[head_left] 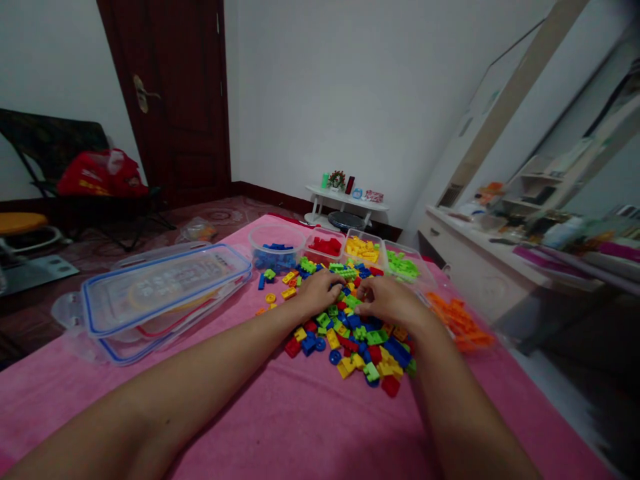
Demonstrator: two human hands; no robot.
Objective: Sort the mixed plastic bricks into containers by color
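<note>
Grip: the left hand (320, 292) bends its fingers down over the bricks, and the right hand (390, 301) curves thumb and fingers toward a green brick. Whether either one pinches a brick cannot be told, since the fingertips are lost among the small pieces.
Brick pile: the loose bricks (356, 321) lie heaped in mixed colours between and in front of the hands, spilling toward the person; the low, central heap probably lets both hands reach in from either side.
Forearms: they come in along the two sides of the heap, which seems to leave its near part in plain sight.
Colour boxes: beyond the heap stand a round tub (274, 235) with blue bricks (277, 259), then boxes with red bricks (325, 246), yellow bricks (363, 249) and green bricks (401, 265). One main colour to each container likely keeps like with like, and the curved row seems set for short reaches.
Orange side: the orange bricks (457, 321) sit apart, just beyond the right forearm, in what looks like another clear box.
Lids: a blue-edged lid (170, 287) rests on a stack at the left; lying there, it appears to be kept out of the hands' way.
Cloth: a pink cloth (300, 413) spreads under everything, perhaps to stop small pieces sliding.
</note>
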